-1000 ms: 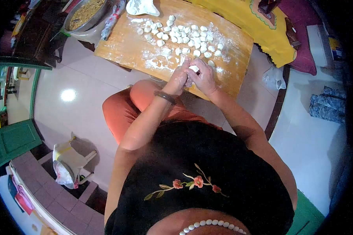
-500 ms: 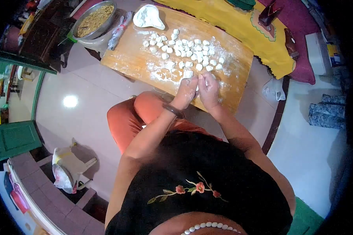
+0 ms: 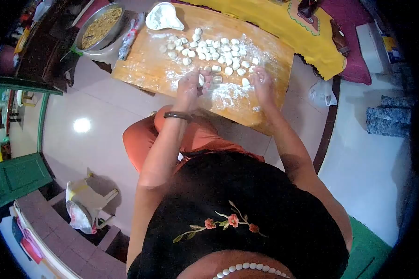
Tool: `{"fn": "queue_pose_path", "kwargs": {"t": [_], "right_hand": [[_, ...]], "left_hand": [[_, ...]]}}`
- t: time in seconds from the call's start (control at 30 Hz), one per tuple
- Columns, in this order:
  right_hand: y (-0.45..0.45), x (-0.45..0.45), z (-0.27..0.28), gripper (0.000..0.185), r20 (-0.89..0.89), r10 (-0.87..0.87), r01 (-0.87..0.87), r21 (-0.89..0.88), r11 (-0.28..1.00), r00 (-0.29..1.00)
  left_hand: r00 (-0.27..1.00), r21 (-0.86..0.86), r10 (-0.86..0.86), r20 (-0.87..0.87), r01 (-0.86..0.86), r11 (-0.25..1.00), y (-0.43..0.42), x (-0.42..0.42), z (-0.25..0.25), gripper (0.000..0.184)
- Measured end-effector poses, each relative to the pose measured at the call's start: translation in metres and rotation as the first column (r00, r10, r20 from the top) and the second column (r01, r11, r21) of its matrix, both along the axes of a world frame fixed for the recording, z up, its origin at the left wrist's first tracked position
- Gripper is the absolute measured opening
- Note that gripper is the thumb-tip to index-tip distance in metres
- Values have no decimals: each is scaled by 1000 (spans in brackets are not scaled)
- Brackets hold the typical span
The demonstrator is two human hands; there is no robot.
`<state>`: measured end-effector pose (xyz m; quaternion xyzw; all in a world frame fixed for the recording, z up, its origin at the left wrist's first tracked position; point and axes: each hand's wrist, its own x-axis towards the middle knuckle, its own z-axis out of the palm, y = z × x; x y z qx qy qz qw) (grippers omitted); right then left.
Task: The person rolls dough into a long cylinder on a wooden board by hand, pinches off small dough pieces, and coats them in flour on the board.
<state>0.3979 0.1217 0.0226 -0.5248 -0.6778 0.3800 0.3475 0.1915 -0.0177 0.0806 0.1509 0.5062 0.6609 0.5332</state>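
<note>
My left hand (image 3: 191, 87), with a dark bracelet at its wrist, is closed around a small white dough piece (image 3: 201, 80) above the front edge of the wooden board (image 3: 149, 74). Over the board's right part is my right hand (image 3: 264, 86), its floury fingers loosely curled and apart, with nothing visible held in them. Just left of those fingers lies one dough piece (image 3: 245, 83). Beyond both hands, several small dough pieces (image 3: 222, 55) are scattered over the floured wood.
A floury white scoop-shaped container (image 3: 164, 17) stands at the board's back left. Beside the board are a metal bowl of chopped filling (image 3: 100, 29) and a clear plastic bag (image 3: 131, 36). A yellow cloth (image 3: 260, 21) covers the seat behind. A stool (image 3: 91, 200) stands on the floor.
My hands have moved apart from their pinch together, the left going left with dough and the right going right. The view has shifted slightly.
</note>
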Motion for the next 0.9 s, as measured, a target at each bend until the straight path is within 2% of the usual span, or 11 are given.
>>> {"fn": "queue_pose_path", "kwargs": {"t": [0.07,0.2,0.23,0.33,0.43,0.53,0.63,0.67,0.77,0.83,0.9], "right_hand": [[5,2,-7,17,29,3,-2,-47,999,1000],[38,8,-56,18,132,65,-87,169,982,989],[40,7,-60,19,176,74,-116,247,962,982],[45,6,-60,21,158,113,-135,136,981,981],[39,2,-41,21,197,112,-126,59,990,974],[41,2,-41,18,323,54,-69,37,997,945],[37,-4,-45,20,-113,-6,23,151,988,994],[37,-4,-44,19,-90,4,11,166,986,996],[30,-3,-22,18,4,55,-55,169,984,998],[31,1,-10,19,100,117,-128,118,985,988],[37,0,-18,20,19,53,-54,91,994,998]], "left_hand": [[993,-43,45,106,-41,998,-4,-5,-9,34],[968,-50,110,-227,-124,991,-3,-32,-50,33],[969,-61,150,-194,-165,984,-2,-37,-56,33],[958,-132,240,-157,-261,956,3,-52,-64,32],[879,-136,160,-450,-245,960,7,-65,-88,33],[635,-29,146,-758,-257,966,16,-80,-107,36],[598,-17,139,-789,-247,969,17,-83,-101,40],[567,-10,138,-812,-250,968,19,-88,-112,36],[668,-31,151,-729,-253,967,18,-82,-106,33],[494,-107,38,-869,-262,959,15,-81,-98,27],[360,-120,-16,-933,-269,956,14,-82,-94,23]]}}
